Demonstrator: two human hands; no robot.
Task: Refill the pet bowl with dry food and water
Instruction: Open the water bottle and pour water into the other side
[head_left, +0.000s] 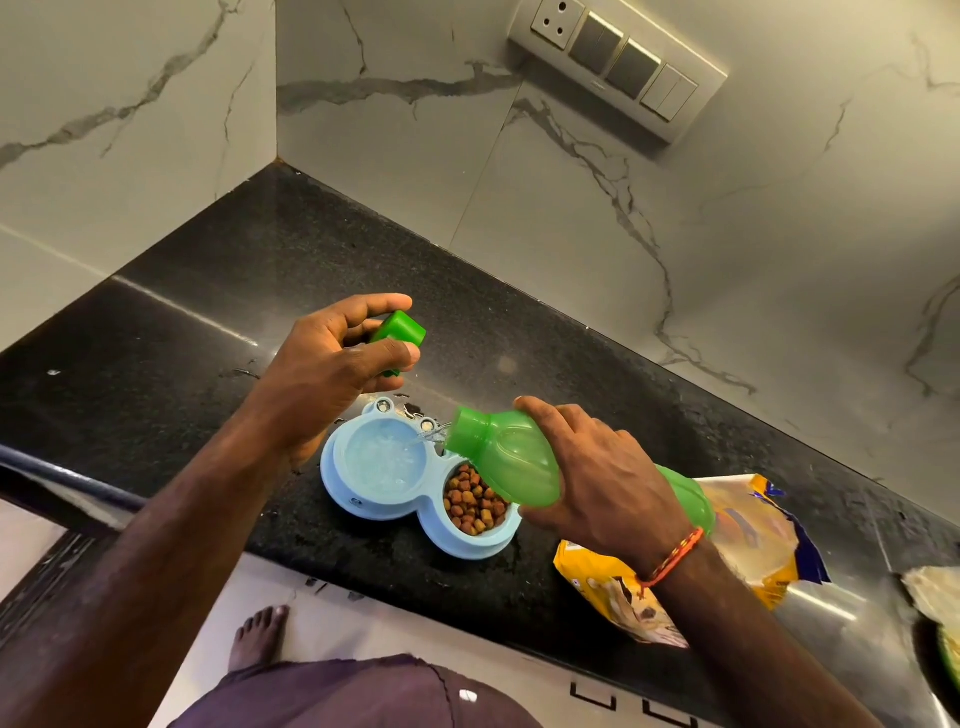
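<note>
R hand (597, 478) wrapped round green bottle (524, 462), tipped w/ neck down-left, thin stream of water (428, 439) running into pet bowl (363, 512). L hand (332, 364) half-curled, thumb + fingers pinching green cap (400, 332), held above the bowl. Bowl is light blue, 2 wells, sits near front edge of black counter (260, 270): L well has water, R well has kibble (475, 501). Yellow food bag (758, 540) lies on counter just R of bowl, partly under R wrist.
</note>
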